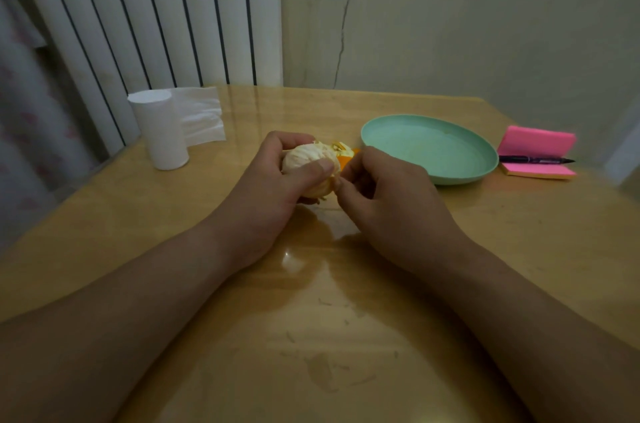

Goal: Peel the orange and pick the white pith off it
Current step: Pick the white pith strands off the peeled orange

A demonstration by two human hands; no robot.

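Note:
The orange [306, 156] is mostly bare of peel and pale with white pith. My left hand [277, 187] cups it above the wooden table, thumb pressed across its front. A strip of orange peel [346, 159] still hangs at the fruit's right side. My right hand [388, 200] is closed against that side, its fingertips pinching at the peel edge. The underside of the orange is hidden by my fingers.
A mint-green plate [481, 166] sits right of the hands. Pink sticky notes [536, 142] with a dark pen [535, 160] lie beyond it. A white tissue roll [159, 131] stands at the left. Small pith scraps [332, 367] dot the near table [138, 221].

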